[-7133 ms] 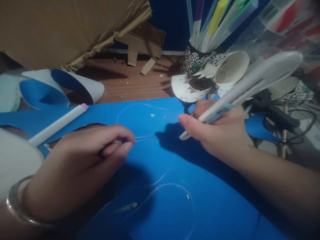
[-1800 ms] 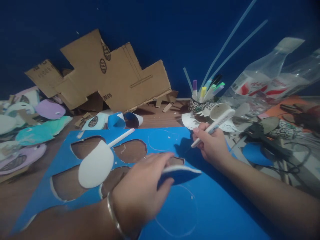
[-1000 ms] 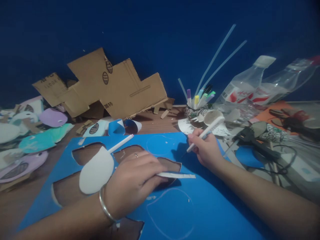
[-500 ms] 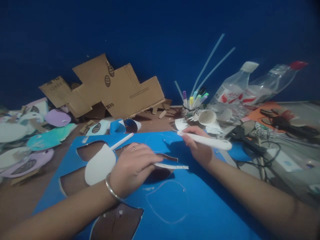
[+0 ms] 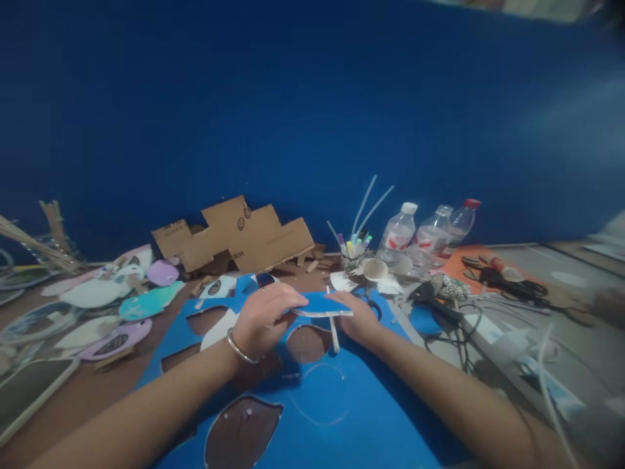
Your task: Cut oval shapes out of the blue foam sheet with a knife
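A large blue board (image 5: 390, 391) with several leaf-shaped holes lies in front of me, a pale outline drawn on it. My left hand (image 5: 266, 316) grips the left end of a small blue cut-out piece (image 5: 325, 305) with a pale edge, raised over the board. At the right end of that piece is my right hand (image 5: 359, 318), its fingers partly behind it. A slim white tool (image 5: 334, 335) points down beneath my right hand; how it is held is hidden. Left of my left hand, a white cut-out (image 5: 218, 329) rests on the board.
Brown cardboard (image 5: 254, 241) leans on the blue wall. Behind the board stand a pen cup (image 5: 350, 260) and plastic bottles (image 5: 398, 231). Fish-shaped cut-outs (image 5: 149, 301) lie left. Cables and a black glue gun (image 5: 434, 303) are at the right.
The view has tilted up and widened. My left hand has lifted the cut-out from the board, uncovering a hole. My right hand has come in to it, and the white tool now points downward.
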Demonstrator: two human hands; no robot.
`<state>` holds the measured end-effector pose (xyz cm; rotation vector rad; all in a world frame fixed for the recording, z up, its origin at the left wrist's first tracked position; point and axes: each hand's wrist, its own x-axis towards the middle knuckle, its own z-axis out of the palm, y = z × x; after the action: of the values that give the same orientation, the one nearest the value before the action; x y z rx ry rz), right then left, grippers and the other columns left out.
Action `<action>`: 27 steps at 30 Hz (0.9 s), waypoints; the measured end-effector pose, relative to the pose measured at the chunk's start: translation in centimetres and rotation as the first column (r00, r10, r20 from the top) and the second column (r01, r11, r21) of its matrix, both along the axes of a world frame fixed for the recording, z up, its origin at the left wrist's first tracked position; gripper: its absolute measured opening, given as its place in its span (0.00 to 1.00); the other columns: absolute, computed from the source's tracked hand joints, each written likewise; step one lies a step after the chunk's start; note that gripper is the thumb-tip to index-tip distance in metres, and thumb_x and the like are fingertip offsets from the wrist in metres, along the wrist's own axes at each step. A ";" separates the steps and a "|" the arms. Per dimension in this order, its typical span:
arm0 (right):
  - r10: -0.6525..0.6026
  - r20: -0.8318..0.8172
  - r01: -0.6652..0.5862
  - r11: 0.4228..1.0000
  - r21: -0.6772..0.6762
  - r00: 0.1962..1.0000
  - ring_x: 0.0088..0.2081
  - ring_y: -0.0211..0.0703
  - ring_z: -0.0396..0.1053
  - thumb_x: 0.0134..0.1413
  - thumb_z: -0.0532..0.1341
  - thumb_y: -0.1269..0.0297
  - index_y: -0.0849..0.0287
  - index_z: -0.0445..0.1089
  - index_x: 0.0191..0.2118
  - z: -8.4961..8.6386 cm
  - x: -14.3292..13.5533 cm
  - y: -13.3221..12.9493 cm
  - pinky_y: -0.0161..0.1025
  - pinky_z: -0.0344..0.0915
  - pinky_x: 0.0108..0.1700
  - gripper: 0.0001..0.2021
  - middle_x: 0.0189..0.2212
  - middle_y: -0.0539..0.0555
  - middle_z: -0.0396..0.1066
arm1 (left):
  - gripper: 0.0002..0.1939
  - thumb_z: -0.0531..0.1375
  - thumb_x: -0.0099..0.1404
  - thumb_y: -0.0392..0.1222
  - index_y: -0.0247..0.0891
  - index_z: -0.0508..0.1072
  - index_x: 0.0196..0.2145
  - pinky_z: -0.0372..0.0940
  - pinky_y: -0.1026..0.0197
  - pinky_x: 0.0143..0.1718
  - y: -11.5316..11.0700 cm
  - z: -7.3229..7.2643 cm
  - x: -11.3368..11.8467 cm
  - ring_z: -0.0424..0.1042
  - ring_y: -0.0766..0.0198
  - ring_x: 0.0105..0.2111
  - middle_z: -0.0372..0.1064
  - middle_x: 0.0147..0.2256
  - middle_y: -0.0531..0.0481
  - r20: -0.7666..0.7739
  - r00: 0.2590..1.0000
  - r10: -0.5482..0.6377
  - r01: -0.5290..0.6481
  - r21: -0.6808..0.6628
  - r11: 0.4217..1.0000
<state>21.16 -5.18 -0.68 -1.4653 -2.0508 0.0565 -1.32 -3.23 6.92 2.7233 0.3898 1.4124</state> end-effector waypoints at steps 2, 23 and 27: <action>0.011 -0.067 -0.012 1.000 -0.024 0.998 0.40 0.47 0.68 0.48 0.52 0.71 0.57 0.71 0.40 0.1 0.1 -0.2 0.40 0.64 0.40 0.14 0.38 0.56 0.72 | 0.11 0.56 0.55 0.28 0.37 0.70 0.36 0.66 0.60 0.36 -0.2 0.8 -0.1 0.69 0.63 0.35 0.71 0.33 0.46 -0.007 1.000 0.013 -0.012 0.049 0.999; 0.063 -0.796 -0.353 0.915 -0.195 0.601 0.23 0.39 0.68 0.44 0.59 0.54 0.63 0.70 0.32 1.8 -4.8 -3.1 0.35 0.63 0.25 0.16 0.22 0.52 0.70 | 0.08 0.55 0.58 0.32 0.37 0.74 0.32 0.63 0.57 0.38 -2.8 -3.4 -2.4 0.68 0.61 0.35 0.71 0.32 0.47 -0.112 0.904 0.413 -0.420 -0.050 0.906; 0.043 -0.797 -0.370 0.900 -0.231 0.602 0.23 0.40 0.68 0.43 0.59 0.57 0.64 0.71 0.32 1.8 -4.6 -3.5 0.36 0.64 0.26 0.14 0.21 0.52 0.71 | 0.08 0.55 0.59 0.33 0.38 0.74 0.32 0.62 0.57 0.38 -3.2 -3.2 -2.4 0.68 0.61 0.35 0.72 0.32 0.48 -0.150 0.905 0.398 -0.409 -0.052 0.911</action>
<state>16.56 -8.66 1.14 -1.0716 -1.4739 1.0675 -3.72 -6.47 3.73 2.7865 1.0512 1.2433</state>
